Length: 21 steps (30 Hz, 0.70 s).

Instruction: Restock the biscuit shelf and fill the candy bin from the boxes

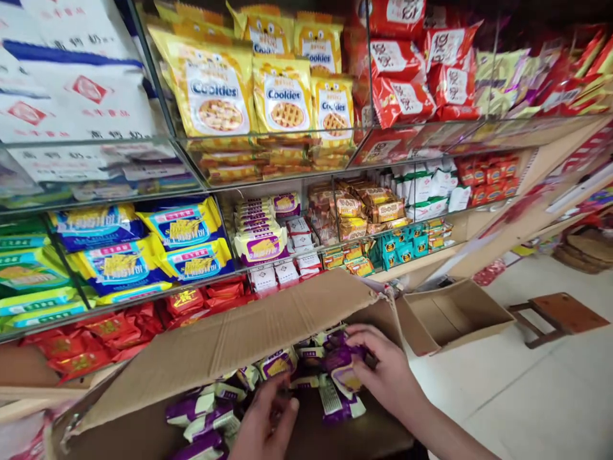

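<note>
A cardboard box [268,326] with its flap raised holds many purple and pale-green biscuit packets [211,421]. My right hand [387,370] reaches in over the right side, its thumb and fingers closed on a purple biscuit packet [345,377]. Just below that lies another packet [338,402], its printed back upward. Lower in the box is my left hand [265,418], slightly blurred. Its fingers are bent and apart from the thumb, and nothing shows between them. A packet with a biscuit picture [278,363] lies right behind its fingertips.
Glass-divided shelves rise behind the box, with yellow cookie bags [213,89], red bags [402,96], blue-and-yellow packs [119,259] and similar purple packets [262,246]. On the floor to the right stand an open carton [460,313] and a wooden stool [567,313].
</note>
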Each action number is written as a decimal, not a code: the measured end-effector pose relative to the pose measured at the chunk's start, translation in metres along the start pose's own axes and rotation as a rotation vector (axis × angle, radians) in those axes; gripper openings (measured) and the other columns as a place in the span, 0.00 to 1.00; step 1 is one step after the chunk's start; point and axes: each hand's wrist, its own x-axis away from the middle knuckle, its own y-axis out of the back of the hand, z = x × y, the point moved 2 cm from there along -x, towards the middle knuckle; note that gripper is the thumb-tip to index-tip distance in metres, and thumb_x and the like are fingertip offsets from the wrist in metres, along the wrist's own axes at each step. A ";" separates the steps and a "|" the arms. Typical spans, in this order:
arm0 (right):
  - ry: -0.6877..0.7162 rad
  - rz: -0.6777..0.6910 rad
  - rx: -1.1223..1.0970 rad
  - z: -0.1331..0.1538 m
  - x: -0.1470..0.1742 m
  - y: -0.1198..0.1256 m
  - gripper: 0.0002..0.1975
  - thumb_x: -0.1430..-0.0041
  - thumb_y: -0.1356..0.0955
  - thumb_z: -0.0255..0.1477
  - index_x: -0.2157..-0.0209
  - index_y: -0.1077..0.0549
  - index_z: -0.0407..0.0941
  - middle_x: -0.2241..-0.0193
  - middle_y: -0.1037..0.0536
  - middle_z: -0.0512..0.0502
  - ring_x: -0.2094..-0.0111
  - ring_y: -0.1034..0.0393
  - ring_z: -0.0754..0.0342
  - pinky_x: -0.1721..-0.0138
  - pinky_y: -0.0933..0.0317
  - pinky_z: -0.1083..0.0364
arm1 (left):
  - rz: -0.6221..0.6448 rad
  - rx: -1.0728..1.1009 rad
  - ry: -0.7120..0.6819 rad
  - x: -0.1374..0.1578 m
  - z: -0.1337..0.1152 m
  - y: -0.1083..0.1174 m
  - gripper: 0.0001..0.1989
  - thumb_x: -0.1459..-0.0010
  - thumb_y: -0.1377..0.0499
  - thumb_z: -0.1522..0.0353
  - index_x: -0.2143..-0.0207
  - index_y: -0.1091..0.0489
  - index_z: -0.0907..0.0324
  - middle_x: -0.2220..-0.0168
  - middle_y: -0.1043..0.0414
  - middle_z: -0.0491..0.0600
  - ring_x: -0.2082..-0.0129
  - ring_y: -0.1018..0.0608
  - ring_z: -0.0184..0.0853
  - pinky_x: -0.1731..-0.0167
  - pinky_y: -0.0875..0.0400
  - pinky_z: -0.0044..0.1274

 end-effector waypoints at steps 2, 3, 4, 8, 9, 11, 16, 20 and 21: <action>-0.056 -0.024 -0.143 -0.008 -0.002 -0.010 0.07 0.55 0.38 0.21 0.72 0.31 0.44 0.60 0.28 0.42 0.57 0.33 0.51 0.58 0.38 0.53 | 0.078 0.044 0.078 -0.006 0.005 -0.010 0.19 0.50 0.42 0.62 0.55 0.31 0.57 0.56 0.26 0.53 0.62 0.24 0.38 0.59 0.31 0.29; -0.096 -0.019 -0.204 -0.013 -0.003 -0.016 0.05 0.54 0.37 0.23 0.74 0.32 0.44 0.61 0.27 0.42 0.59 0.32 0.51 0.60 0.38 0.53 | 0.110 0.072 0.110 -0.009 0.007 -0.014 0.20 0.51 0.41 0.62 0.54 0.31 0.58 0.53 0.28 0.53 0.56 0.26 0.40 0.53 0.35 0.32; -0.138 -0.009 -0.251 -0.018 -0.003 -0.023 0.03 0.54 0.37 0.24 0.75 0.32 0.43 0.63 0.27 0.42 0.61 0.31 0.51 0.61 0.37 0.53 | 0.140 0.107 0.138 -0.012 0.007 -0.017 0.21 0.52 0.41 0.62 0.55 0.31 0.58 0.52 0.28 0.54 0.52 0.28 0.41 0.50 0.39 0.34; -0.168 -0.010 -0.256 -0.024 -0.003 -0.039 0.04 0.51 0.37 0.27 0.75 0.32 0.42 0.61 0.27 0.41 0.60 0.32 0.50 0.57 0.40 0.50 | 0.180 0.315 0.226 -0.017 0.005 -0.029 0.21 0.53 0.39 0.59 0.58 0.30 0.60 0.57 0.25 0.54 0.56 0.25 0.43 0.57 0.31 0.33; -0.135 -0.036 -0.215 -0.021 -0.003 -0.039 0.04 0.51 0.37 0.27 0.74 0.32 0.43 0.60 0.28 0.41 0.58 0.33 0.49 0.55 0.42 0.49 | 0.159 0.377 0.240 -0.017 0.004 -0.030 0.23 0.54 0.39 0.58 0.57 0.32 0.60 0.58 0.25 0.54 0.57 0.25 0.43 0.60 0.29 0.32; -0.075 -0.086 -0.124 -0.012 -0.001 -0.037 0.03 0.49 0.38 0.27 0.72 0.33 0.43 0.60 0.29 0.41 0.56 0.35 0.50 0.53 0.44 0.49 | 0.087 0.488 0.257 -0.016 0.001 -0.032 0.25 0.54 0.40 0.57 0.56 0.36 0.61 0.60 0.25 0.54 0.57 0.25 0.42 0.60 0.29 0.31; -0.182 -0.037 -0.211 0.004 0.006 -0.044 0.08 0.42 0.41 0.34 0.71 0.38 0.45 0.74 0.31 0.50 0.72 0.35 0.55 0.69 0.40 0.57 | -0.099 0.596 0.299 -0.008 -0.017 -0.027 0.16 0.54 0.40 0.57 0.67 0.36 0.57 0.69 0.24 0.47 0.64 0.23 0.39 0.65 0.28 0.27; -0.188 -0.081 -0.248 0.011 0.012 -0.053 0.12 0.40 0.42 0.38 0.73 0.39 0.45 0.77 0.32 0.50 0.75 0.36 0.56 0.73 0.40 0.58 | -0.287 0.514 0.314 0.001 -0.030 -0.020 0.16 0.53 0.41 0.54 0.69 0.35 0.54 0.66 0.25 0.45 0.63 0.24 0.36 0.66 0.29 0.22; -0.148 -0.085 -0.226 0.014 0.013 -0.053 0.12 0.40 0.42 0.37 0.73 0.38 0.46 0.77 0.32 0.50 0.75 0.35 0.56 0.74 0.40 0.58 | -0.334 0.484 0.319 0.004 -0.031 -0.019 0.15 0.52 0.42 0.53 0.68 0.34 0.54 0.64 0.25 0.45 0.61 0.25 0.36 0.65 0.30 0.20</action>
